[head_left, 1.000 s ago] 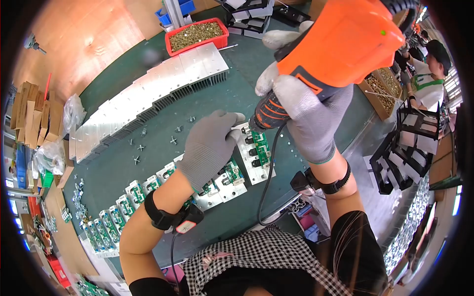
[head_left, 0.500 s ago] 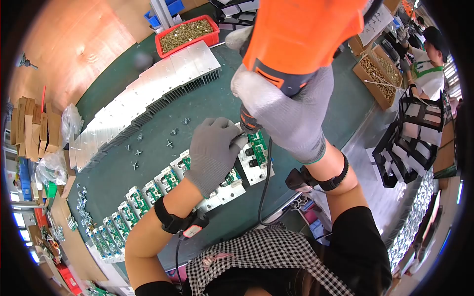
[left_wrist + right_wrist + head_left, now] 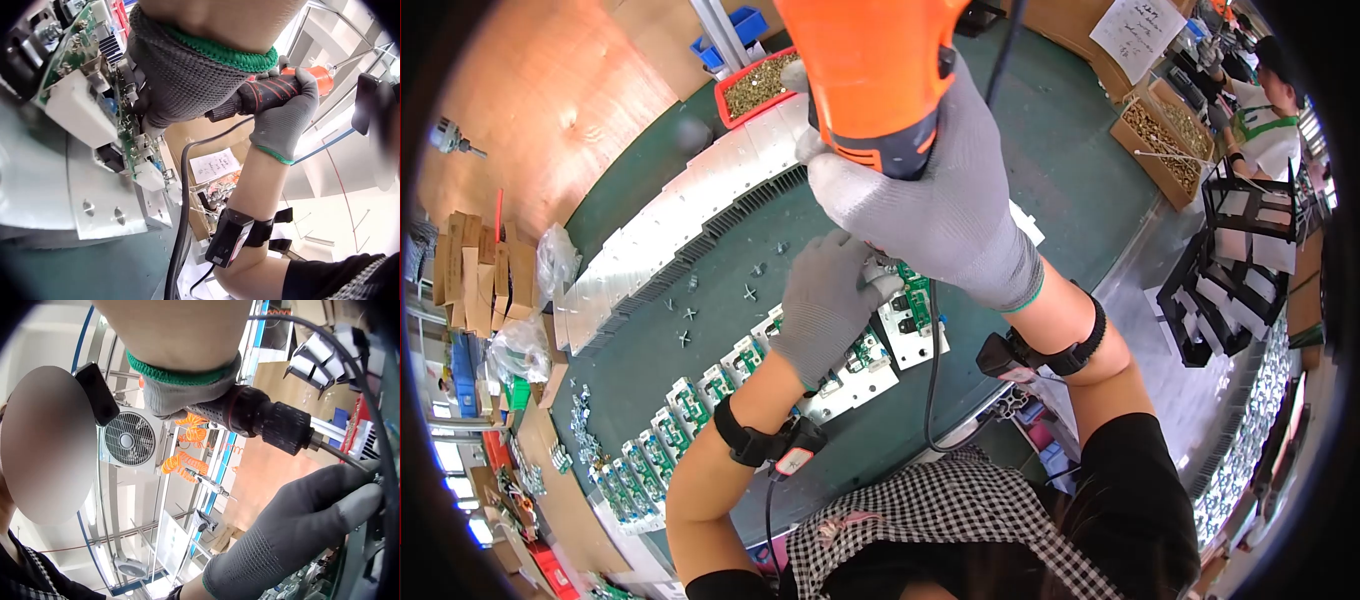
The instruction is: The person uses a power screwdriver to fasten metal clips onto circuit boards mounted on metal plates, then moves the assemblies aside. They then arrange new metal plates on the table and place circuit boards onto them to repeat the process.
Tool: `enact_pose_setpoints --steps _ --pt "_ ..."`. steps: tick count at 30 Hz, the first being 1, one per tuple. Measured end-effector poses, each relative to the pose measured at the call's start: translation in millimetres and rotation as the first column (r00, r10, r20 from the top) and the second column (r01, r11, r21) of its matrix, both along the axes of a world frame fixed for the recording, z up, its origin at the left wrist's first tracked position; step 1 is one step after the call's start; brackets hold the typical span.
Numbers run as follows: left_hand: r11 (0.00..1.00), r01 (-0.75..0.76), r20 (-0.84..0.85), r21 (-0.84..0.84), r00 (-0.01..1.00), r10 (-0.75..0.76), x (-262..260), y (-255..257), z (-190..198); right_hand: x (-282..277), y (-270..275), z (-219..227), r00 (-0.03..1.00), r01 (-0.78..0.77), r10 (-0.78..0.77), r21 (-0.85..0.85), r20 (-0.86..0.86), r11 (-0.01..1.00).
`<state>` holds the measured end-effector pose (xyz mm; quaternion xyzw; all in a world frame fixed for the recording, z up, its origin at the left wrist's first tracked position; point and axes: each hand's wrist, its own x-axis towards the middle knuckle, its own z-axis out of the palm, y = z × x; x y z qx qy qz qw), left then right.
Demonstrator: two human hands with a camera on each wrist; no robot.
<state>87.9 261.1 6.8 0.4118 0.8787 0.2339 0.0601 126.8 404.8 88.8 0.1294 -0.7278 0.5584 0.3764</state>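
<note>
1. The right hand (image 3: pixel 945 215), gloved, is wrapped tight round the grip of an orange drill (image 3: pixel 870 70), held upright with its tip pointing down at a board (image 3: pixel 915 310).
2. The left hand (image 3: pixel 825 300), also gloved, lies on that board just beside the drill's tip; its fingers curl at the bit, but whether they pinch anything cannot be told.
3. The board, green on a white plate, lies near the counter's (image 3: pixel 1060 130) near edge, at the right end of a row of like boards (image 3: pixel 690 405).
4. The drill's black cable (image 3: pixel 930 370) hangs down past the board toward the near edge.
5. Heatsinks (image 3: pixel 670 230) run in a line behind the hands; a red tray (image 3: pixel 745 85) of screws stands at their far end.
</note>
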Motion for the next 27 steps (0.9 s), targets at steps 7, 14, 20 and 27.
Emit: enact_pose_setpoints --steps 7,14,20,27 --pt "0.64 -0.057 0.07 0.766 0.998 0.006 -17.6 -10.5 116.8 -7.7 -10.0 2.4 0.997 0.076 -0.077 -0.056 -0.023 0.996" --pt "0.785 0.115 -0.278 0.608 0.958 0.075 2.2 12.6 156.2 4.8 -18.8 5.1 0.949 0.308 -0.315 0.199 0.004 0.93" --pt "0.675 0.044 -0.036 0.737 0.999 -0.026 -15.0 1.4 136.8 7.8 -6.8 29.8 0.98 -0.007 0.025 -0.093 0.196 0.996" --pt "0.997 -0.055 -0.158 0.054 0.985 0.063 8.4 -1.7 -9.7 -14.4 -14.7 7.5 0.992 0.037 -0.045 -0.068 -0.115 0.997"
